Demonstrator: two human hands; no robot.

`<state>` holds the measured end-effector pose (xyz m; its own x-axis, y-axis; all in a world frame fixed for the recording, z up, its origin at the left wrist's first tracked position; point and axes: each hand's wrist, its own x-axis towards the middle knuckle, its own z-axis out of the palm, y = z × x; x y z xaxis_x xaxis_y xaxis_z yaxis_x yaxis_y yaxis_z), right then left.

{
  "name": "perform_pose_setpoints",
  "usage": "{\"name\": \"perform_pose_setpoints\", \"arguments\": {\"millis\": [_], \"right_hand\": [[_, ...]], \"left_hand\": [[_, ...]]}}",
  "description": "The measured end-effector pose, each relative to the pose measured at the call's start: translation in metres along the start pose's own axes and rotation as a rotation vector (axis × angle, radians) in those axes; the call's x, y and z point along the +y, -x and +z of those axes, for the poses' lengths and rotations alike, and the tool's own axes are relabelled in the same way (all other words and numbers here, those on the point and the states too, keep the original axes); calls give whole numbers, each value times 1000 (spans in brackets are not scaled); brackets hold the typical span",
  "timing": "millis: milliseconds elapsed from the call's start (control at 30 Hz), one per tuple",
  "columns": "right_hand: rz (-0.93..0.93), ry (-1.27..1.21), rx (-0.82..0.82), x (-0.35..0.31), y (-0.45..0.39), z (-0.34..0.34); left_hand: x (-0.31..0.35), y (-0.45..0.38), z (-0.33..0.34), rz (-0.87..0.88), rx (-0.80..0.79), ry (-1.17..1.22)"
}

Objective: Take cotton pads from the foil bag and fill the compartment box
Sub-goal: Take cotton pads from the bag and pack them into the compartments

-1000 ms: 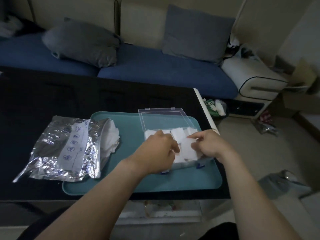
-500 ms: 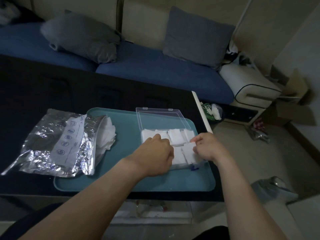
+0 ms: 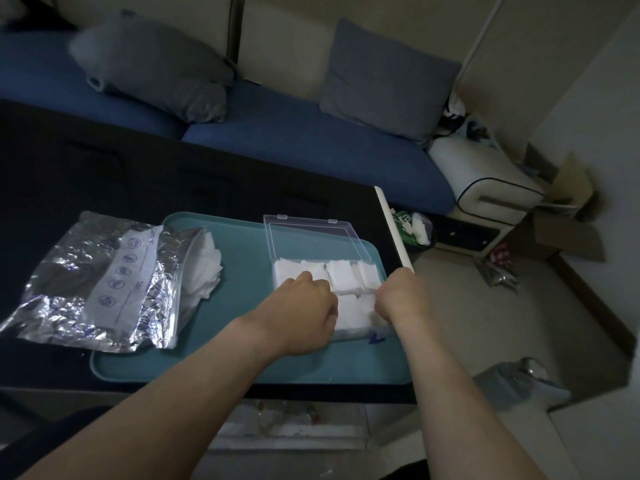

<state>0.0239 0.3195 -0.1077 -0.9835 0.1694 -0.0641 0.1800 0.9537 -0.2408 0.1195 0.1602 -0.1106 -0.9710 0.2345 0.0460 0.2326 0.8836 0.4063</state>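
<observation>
A clear compartment box (image 3: 372,336) sits on the right half of a teal tray (image 3: 242,244), its lid (image 3: 311,237) lying open toward the sofa. White cotton pads (image 3: 341,275) fill the far compartments, and more show in the near ones. My left hand (image 3: 301,313) is over the near left compartment, with fingers curled down onto the pads there. My right hand (image 3: 403,296) is over the near right corner of the box, its fingertips hidden behind the back of the hand. The crinkled foil bag (image 3: 97,282) lies at the left, and a bunch of loose pads (image 3: 204,268) spills from its mouth onto the tray.
The tray rests on a black table (image 3: 138,174) whose right edge carries a white strip (image 3: 393,226). A blue sofa (image 3: 311,140) with grey cushions stands behind the table. Bags, a white stool and cardboard boxes lie on the floor at the right.
Both hands have sunk lower onto the near compartments of the box, and the pad they held between them now lies in the box. The camera has tilted a little.
</observation>
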Motion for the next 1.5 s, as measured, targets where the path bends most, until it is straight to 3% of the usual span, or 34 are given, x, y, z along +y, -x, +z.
{"name": "perform_pose_setpoints", "arguments": {"millis": [167,267,333,433,667,800,900,967,1100,1200,1300,1400,1500], "right_hand": [[-62,127,57,-4,6,2],[-168,212,195,-1,11,-3],[-239,179,123,6,9,-6],[-246,132,-194,13,8,-8],[-203,194,13,0,1,10],[-211,267,-49,-10,12,4],[-166,218,-87,-12,15,-4],[-171,116,-28,-13,16,-14],[-408,-348,131,-35,42,-28],[-620,-576,-43,-81,72,-13],[-844,-510,-268,-116,93,17],[-912,-315,-421,-135,101,44],[-892,-283,-460,-149,100,64]], "left_hand": [[-1,0,0,9,3,-6],[-3,-1,1,10,-1,-11],[-3,-1,2,20,-10,-34],[-2,-2,1,38,-4,-59],[-3,0,2,58,-32,-53],[-8,3,2,69,3,-3],[-10,8,-6,95,113,208],[-15,14,-22,68,251,260],[-52,24,-53,-130,489,149],[-91,34,-65,-376,446,-8],[-121,46,-67,-618,221,-143],[-136,59,-69,-646,165,-18],[-141,69,-71,-609,167,58]]}}
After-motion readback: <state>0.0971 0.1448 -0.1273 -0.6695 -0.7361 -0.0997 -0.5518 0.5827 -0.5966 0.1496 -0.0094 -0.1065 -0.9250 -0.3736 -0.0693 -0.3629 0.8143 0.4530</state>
